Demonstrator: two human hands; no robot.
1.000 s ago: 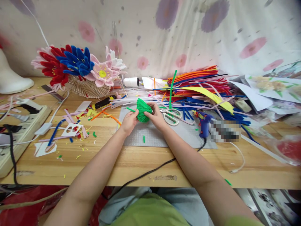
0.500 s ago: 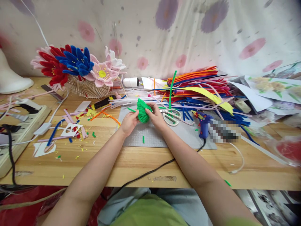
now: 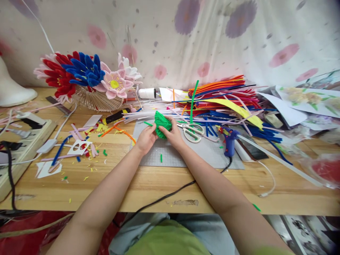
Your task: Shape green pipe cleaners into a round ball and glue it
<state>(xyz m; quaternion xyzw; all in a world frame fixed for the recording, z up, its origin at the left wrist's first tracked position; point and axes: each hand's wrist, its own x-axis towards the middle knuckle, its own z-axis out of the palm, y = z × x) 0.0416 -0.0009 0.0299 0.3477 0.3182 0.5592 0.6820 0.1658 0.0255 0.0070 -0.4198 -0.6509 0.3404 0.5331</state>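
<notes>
A fan-shaped bunch of green pipe cleaners [image 3: 161, 124] is held up over the grey cutting mat [image 3: 170, 157], between both hands. My left hand [image 3: 146, 139] pinches its lower left side, where a short green stem sticks out to the left. My right hand [image 3: 174, 134] grips the right side, its thumb lying across the green strands. Just right of the right hand lie white-handled scissors [image 3: 193, 133], their blades partly behind the fingers. A small green scrap [image 3: 161, 158] rests on the mat below the hands.
A blue glue gun [image 3: 228, 141] stands at the mat's right, its black cord [image 3: 164, 196] crossing the table's front. Colourful pipe cleaners [image 3: 220, 95] pile up behind. Fuzzy flowers [image 3: 87, 71] stand at back left, scraps [image 3: 79, 147] below them. A power strip [image 3: 39, 138] sits at far left.
The green bunch has turned slightly in my hands, and my right fingers have shifted a little on it. The view has moved very slightly.
</notes>
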